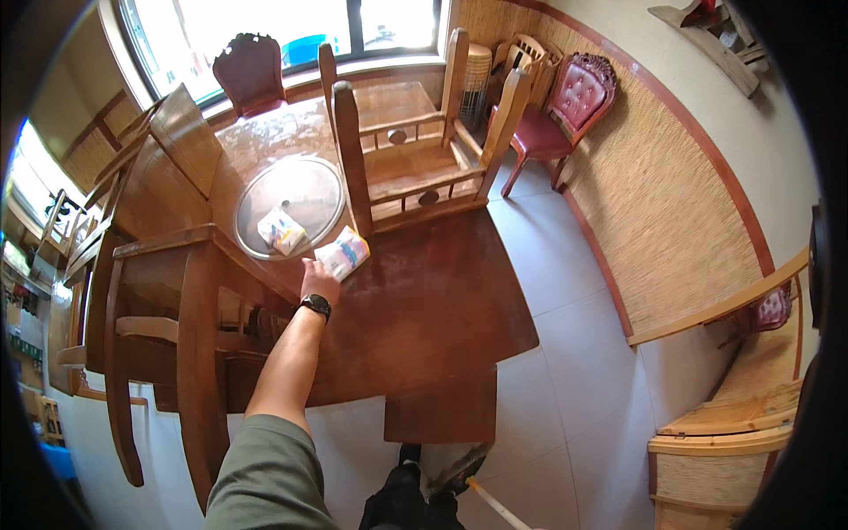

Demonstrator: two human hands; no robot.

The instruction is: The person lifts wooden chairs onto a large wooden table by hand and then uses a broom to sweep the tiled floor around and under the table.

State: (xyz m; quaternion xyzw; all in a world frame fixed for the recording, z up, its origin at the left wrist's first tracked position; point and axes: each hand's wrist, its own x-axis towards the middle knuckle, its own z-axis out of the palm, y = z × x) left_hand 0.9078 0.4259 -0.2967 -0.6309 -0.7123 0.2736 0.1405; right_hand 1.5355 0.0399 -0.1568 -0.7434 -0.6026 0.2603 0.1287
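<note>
My left hand (320, 282), with a dark watch on its wrist, reaches over the brown wooden table (415, 300). Its fingers close on the near corner of a white tissue pack (343, 254) with coloured print. A second, similar tissue pack (281, 231) lies on the round glass turntable (305, 190), just beyond. My right hand is out of the picture. At the bottom, a broom handle (499, 503) slants up from the lower edge to a broom head (457, 468) beside my feet.
An upturned wooden chair (424, 168) rests on the table's far side; more wooden chairs (194, 327) stand or lean along the left. A bench (442, 406) juts from the near edge. Red padded chairs (565, 115) stand by the window and wall. Wooden furniture (724, 433) fills the lower right.
</note>
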